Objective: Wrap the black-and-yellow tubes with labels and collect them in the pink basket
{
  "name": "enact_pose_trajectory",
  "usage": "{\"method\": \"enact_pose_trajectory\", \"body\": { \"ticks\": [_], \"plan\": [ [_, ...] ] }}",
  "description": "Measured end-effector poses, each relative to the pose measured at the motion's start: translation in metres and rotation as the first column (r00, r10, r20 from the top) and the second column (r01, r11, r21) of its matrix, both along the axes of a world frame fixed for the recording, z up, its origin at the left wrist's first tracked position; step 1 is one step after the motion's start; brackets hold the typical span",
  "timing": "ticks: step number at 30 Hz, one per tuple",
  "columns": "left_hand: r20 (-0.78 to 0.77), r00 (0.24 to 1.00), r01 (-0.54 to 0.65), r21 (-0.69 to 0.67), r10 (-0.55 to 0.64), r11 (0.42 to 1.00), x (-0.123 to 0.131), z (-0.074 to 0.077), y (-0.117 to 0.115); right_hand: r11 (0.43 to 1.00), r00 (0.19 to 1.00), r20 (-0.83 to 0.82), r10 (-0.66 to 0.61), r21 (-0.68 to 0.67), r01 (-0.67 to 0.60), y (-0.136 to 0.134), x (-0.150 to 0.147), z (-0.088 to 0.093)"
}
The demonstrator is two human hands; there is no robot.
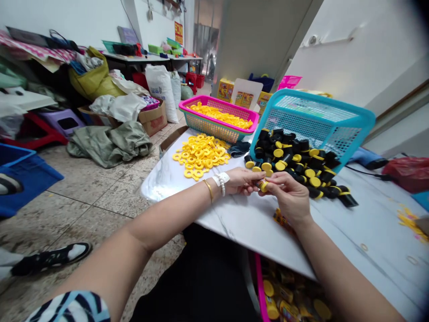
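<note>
My left hand (pixel 239 180) and my right hand (pixel 292 194) meet above the front part of the white marbled table (pixel 231 214). Between their fingertips is a small yellow-capped tube (pixel 263 185), mostly covered by the fingers. Both hands are closed around it in a pinch. Just behind them, black tubes with yellow caps (pixel 301 158) spill from a tipped blue basket (pixel 353 114). Yellow ring-shaped pieces (pixel 203 154) lie heaped to the left. Colourful printed pieces, perhaps stickers (pixel 280 218), lie partly hidden beside my right wrist.
A pink-rimmed basket (pixel 187 106) of yellow pieces stands at the table's far left edge. Below the front edge, a pink-edged container (pixel 260 286) holds finished-looking yellow-capped tubes. A dark cloth (pixel 239 149) lies near the blue basket. Another person's shoe (pixel 53 259) is on the floor at left.
</note>
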State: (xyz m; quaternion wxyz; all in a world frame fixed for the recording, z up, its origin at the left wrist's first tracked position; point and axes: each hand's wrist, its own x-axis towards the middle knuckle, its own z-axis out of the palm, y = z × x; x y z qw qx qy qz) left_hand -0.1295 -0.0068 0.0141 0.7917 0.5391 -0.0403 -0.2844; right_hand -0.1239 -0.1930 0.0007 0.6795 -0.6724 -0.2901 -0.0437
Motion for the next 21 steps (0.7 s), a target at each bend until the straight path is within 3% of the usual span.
{"method": "enact_pose_trajectory", "body": {
  "ticks": [3, 8, 14, 21],
  "plan": [
    [-0.091, 0.996, 0.004, -0.004, -0.004, 1.000, 0.002, -0.002, -0.001, 0.999, 0.999, -0.029, -0.038, -0.006, 0.038, 0.003, -0.003, -0.003],
    [-0.093, 0.995, 0.028, -0.038, -0.032, 0.999, 0.005, -0.001, 0.002, 0.995, 0.992, -0.103, -0.077, 0.056, 0.083, 0.002, -0.002, -0.003],
    [-0.083, 0.996, 0.021, -0.032, -0.024, 0.999, 0.006, 0.003, 0.001, 0.995, 0.972, -0.215, 0.096, -0.014, -0.101, -0.006, 0.008, -0.001],
    [-0.108, 0.992, 0.061, -0.033, -0.064, 0.998, 0.008, 0.002, -0.002, 0.998, 0.971, -0.235, 0.048, 0.048, -0.038, -0.010, 0.005, 0.002]
  ]
}}
